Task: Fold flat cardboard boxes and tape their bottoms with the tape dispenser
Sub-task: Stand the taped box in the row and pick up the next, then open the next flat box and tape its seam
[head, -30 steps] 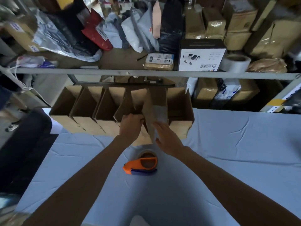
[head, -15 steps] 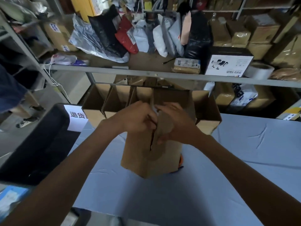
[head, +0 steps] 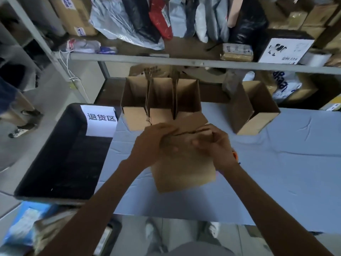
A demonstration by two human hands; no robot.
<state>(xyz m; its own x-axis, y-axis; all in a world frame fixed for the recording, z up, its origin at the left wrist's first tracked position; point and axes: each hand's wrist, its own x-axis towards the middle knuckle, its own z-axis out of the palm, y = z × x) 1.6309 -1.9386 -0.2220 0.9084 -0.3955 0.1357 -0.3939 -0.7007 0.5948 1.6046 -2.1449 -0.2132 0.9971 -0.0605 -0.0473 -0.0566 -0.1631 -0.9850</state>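
In the centre of the frame a brown cardboard box (head: pixel 184 169) stands on the pale blue cloth-covered table (head: pixel 276 172), its folded flaps turned up toward the camera. Both bare hands meet on its top. The left hand (head: pixel 153 143) comes in from the lower left and curls its fingers over the left side of the flaps, with the thumb against the near face. The right hand (head: pixel 215 145) comes in from the lower right with its fingers bent down onto the right side of the flaps, so each hand is grasping the box, though motion blur hides exactly how the fingertips lie. Just right of the right wrist a sliver of the orange tape dispenser (head: pixel 234 155) peeks out from behind the box, most of it hidden. Behind the hands, in the upper centre, a row of 3 open cardboard boxes (head: pixel 160 100) stands side by side on the table's far edge, and 1 more open carton (head: pixel 256 106) sits apart at the upper right. A black rectangular bin (head: pixel 60 154) fills the left middle of the frame, with a white paper sign (head: pixel 100 120) printed with dark characters at its far end. A grey metal shelf rail (head: pixel 184 61) crosses the top, with bagged parcels (head: pixel 158 17) piled above it
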